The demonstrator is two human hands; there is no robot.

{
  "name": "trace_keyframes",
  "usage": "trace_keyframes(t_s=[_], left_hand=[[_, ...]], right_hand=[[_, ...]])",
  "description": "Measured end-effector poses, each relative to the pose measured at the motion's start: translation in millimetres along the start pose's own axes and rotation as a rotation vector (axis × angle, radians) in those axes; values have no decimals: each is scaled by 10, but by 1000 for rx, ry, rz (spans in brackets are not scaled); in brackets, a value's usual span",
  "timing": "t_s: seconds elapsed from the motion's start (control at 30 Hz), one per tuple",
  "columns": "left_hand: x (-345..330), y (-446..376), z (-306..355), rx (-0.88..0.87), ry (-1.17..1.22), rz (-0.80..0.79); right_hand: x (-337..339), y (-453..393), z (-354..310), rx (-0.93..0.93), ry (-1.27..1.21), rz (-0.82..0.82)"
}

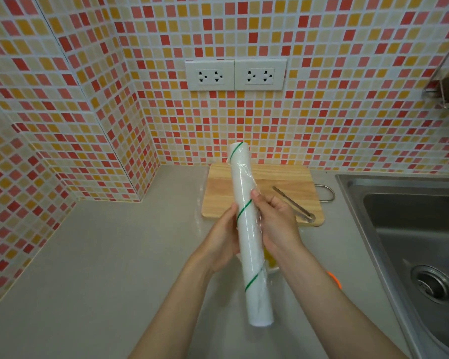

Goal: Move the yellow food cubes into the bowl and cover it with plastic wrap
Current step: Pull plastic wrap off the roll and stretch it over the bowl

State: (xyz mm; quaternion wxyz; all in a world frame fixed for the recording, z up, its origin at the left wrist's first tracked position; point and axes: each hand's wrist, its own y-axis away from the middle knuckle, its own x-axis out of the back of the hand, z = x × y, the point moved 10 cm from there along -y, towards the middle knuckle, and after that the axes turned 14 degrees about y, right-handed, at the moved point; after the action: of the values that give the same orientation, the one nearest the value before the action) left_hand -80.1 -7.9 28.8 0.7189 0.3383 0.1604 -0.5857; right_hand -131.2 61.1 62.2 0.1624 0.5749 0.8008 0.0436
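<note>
A long white roll of plastic wrap (248, 237) with a green spiral stripe is held up over the counter, tilted away from me. My left hand (222, 240) grips its left side near the middle. My right hand (276, 222) holds the right side, thumb pressed on the roll and fingers on loose film. Below the roll and my right wrist, a sliver of the bowl (273, 269) with yellow food cubes (269, 259) shows; most of it is hidden.
A wooden cutting board (283, 177) lies at the back with metal tongs (294, 206) on it. A steel sink (410, 229) is on the right. An orange object (335, 279) peeks out beside my right forearm. Tiled walls enclose the grey counter (101, 268).
</note>
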Motion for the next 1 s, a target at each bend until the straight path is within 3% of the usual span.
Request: trace_keyframes(t_s=[0.23,0.37,0.5,0.67,0.8,1.0], left_hand=[[153,-36,224,-142,-195,174],[213,-37,237,-180,-97,240],[219,-38,122,-92,-67,212],[181,-41,187,-135,-48,166],[208,-22,244,-135,-101,191],[174,-75,282,-126,-5,55]], right_hand=[[272,-75,-272,284,297,234],[233,-62,-230,329,301,247],[271,-17,-360,419,400,334],[315,31,-544,538,473,350],[389,-30,-543,509,537,354],[559,-136,-553,463,631,391]])
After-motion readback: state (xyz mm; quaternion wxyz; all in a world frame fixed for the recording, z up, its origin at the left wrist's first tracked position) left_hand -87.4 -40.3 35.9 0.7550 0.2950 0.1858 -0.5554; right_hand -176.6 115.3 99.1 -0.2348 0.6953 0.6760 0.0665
